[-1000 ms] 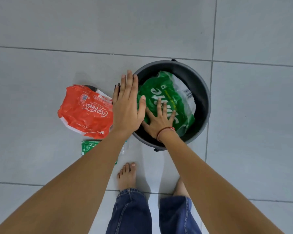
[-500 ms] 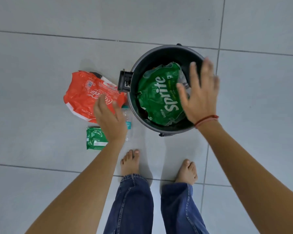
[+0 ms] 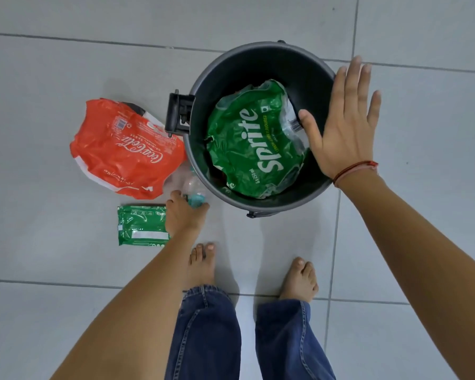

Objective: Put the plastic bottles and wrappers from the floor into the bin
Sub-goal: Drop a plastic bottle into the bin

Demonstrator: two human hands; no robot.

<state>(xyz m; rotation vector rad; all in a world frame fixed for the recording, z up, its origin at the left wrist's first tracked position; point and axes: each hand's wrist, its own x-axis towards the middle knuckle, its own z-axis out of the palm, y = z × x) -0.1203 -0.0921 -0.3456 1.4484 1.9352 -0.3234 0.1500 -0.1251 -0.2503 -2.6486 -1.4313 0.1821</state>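
One clear bottle (image 3: 188,185) lies on the floor against the bin (image 3: 203,165); the left hand (image 3: 183,215) curls its grip over its cap end, closure unclear, right hand (image 3: 343,122) spread empty. Crinkled plastic may slip.

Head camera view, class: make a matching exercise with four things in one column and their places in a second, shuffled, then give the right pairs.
Things
1. green Sprite plastic wrapper
2. red Coca-Cola plastic wrapper
3. small green packet
4. clear plastic bottle with teal cap

Places
A. on the floor, nearest the feet
B. under the left hand's fingers
C. inside the dark round bin
D. on the floor beside the bin's latch

Pairs: 1-C, 2-D, 3-A, 4-B
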